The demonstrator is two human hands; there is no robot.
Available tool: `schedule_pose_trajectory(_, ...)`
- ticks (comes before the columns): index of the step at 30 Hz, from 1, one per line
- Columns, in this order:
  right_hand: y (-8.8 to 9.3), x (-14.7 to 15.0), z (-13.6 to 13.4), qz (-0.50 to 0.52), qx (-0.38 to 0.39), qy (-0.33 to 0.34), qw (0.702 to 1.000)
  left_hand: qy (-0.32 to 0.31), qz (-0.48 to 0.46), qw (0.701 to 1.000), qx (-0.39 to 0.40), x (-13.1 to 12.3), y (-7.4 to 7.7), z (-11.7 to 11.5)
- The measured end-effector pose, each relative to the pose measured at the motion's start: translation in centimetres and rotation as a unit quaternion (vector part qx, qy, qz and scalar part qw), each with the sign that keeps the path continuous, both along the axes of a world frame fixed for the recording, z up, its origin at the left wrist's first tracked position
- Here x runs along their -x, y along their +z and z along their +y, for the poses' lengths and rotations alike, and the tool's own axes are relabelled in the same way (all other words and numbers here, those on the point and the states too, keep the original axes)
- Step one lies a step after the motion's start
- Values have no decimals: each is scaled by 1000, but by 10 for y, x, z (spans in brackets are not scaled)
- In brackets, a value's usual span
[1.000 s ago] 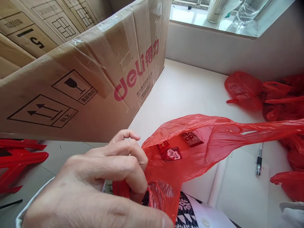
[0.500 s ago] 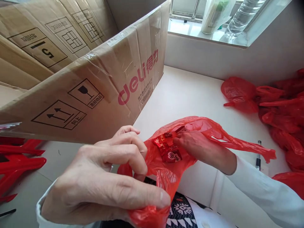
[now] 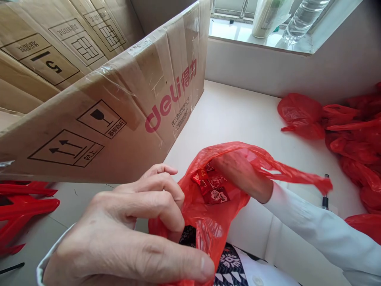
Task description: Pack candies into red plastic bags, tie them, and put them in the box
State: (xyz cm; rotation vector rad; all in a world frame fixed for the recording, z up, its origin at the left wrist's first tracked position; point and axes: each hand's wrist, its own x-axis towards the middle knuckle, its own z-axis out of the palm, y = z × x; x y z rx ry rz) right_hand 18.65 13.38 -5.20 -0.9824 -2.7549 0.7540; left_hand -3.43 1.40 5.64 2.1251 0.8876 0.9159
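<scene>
My left hand (image 3: 127,234) is closed, pinching the near rim of a thin red plastic bag (image 3: 226,206) and holding its mouth wide. Inside the bag lie a few small red wrapped packets (image 3: 212,186). My right hand (image 3: 241,171) reaches into the bag from the right, seen through the red film, close to the packets. Its fingers are veiled by the plastic, so whether they grip anything does not show. A white sleeve runs from the hand to the lower right.
A large taped cardboard box (image 3: 98,107) printed "deli" stands at the left on the white table (image 3: 238,115). Several filled red bags (image 3: 342,131) pile at the right. A pen (image 3: 325,198) lies near them. Red plastic pieces (image 3: 24,206) lie at the left edge. Bottles stand on the windowsill.
My right arm came in from the right and pushed the hand into the bag, then deeper among the packets. The stretched bag handle slackened. My left hand kept its pinch on the rim.
</scene>
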Motion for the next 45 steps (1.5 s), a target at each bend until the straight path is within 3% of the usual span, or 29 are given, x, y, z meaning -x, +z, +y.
schedule_pose_trajectory(6, -2, 17, 10, 29, 75, -29, 996, 7, -12, 1000, 9, 1, -1, 6)
schedule_pose_trajectory(10, 10, 3, 7, 64, 134, -46, 988, -24, 12, 1000, -5, 4, 0, 5)
schedule_pose_trajectory(15, 25, -13, 11, 69, 226, -71, 969, -17, -10, 1000, 19, 5, -3, 3)
schedule_pose_trajectory(19, 33, -18, 16, 65, 323, -37, 944, -23, -1, 999, 23, 5, -3, 2)
schedule_pose_trajectory(24, 40, -15, 9, 111, 449, -47, 886, 6, -8, 1000, 11, 0, -2, 1)
schedule_pose_trajectory(27, 39, -10, 6, 128, 509, -95, 846, 24, -12, 999, 21, -4, -1, -1)
schedule_pose_trajectory(30, 33, -7, 8, 163, 607, -153, 763, 37, -3, 999, 30, -4, -1, -3)
schedule_pose_trajectory(32, 29, -8, 11, 195, 660, -153, 709, 27, 9, 999, 30, -3, 0, -3)
schedule_pose_trajectory(34, 25, -9, 14, 220, 680, -146, 684, 8, 24, 999, 25, -2, 0, -3)
schedule_pose_trajectory(36, 24, -10, 14, 234, 667, -160, 689, -3, 28, 999, 23, -2, 0, -2)
schedule_pose_trajectory(40, 30, -10, 9, 210, 596, -202, 748, 17, -1, 1000, 11, -3, 0, -1)
schedule_pose_trajectory(45, 38, -11, 6, 216, 554, -110, 797, -1, 23, 999, -24, -1, 1, 1)
